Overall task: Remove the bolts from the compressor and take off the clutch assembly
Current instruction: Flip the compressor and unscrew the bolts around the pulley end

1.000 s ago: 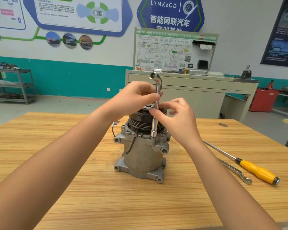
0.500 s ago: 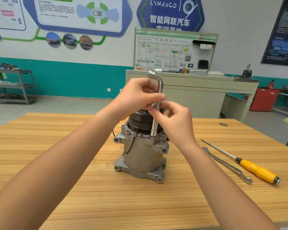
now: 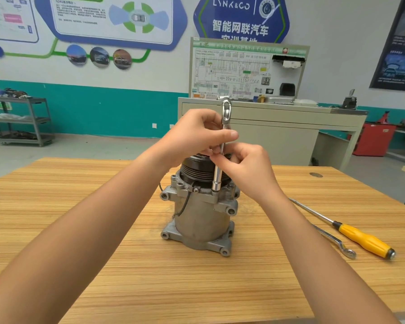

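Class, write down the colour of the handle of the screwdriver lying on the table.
Yellow: the screwdriver handle shows best in the head view, the only one.

The compressor [image 3: 200, 220] body looks like cast metal, dull grey and slightly rough, with a matt black ribbed clutch pulley [image 3: 198, 170] on top. The socket wrench [image 3: 220, 169] is bright polished metal, smooth and glossy. The bench [image 3: 80, 206] top is light wood-grain with a low sheen. The screwdriver [image 3: 358, 237] has a glossy yellow plastic handle and a shiny steel shaft; the spanner [image 3: 337, 244] beside it is plain polished metal.
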The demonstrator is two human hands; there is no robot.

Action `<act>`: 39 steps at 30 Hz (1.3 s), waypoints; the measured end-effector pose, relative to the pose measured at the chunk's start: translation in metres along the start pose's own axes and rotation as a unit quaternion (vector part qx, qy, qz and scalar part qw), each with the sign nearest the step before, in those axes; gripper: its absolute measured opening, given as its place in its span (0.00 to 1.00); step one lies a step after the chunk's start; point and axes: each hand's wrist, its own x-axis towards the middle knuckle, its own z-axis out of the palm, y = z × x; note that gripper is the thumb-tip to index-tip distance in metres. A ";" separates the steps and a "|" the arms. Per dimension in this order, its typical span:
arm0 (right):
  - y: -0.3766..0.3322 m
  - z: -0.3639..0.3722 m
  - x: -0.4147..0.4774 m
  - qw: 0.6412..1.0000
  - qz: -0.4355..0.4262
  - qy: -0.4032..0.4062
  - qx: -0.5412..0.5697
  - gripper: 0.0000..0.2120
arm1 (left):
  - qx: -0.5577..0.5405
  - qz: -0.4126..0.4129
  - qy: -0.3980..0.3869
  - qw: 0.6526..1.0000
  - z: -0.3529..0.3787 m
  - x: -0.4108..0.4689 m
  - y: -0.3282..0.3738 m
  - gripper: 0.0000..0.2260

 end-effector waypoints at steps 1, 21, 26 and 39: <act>0.000 -0.002 0.001 1.000 0.002 -0.016 0.009 0.11 | -0.025 -0.016 -0.037 0.999 -0.004 -0.001 0.000 0.03; 0.000 0.001 -0.002 0.998 0.002 0.005 0.057 0.12 | -0.127 -0.062 -0.112 0.984 -0.020 -0.001 -0.003 0.07; -0.001 0.006 -0.004 0.998 0.011 0.056 0.039 0.10 | -0.060 -0.027 -0.028 0.997 -0.007 0.002 0.000 0.06; 0.001 -0.001 -0.002 0.998 0.013 0.044 0.030 0.06 | -0.061 -0.045 -0.007 0.997 -0.005 0.001 0.003 0.06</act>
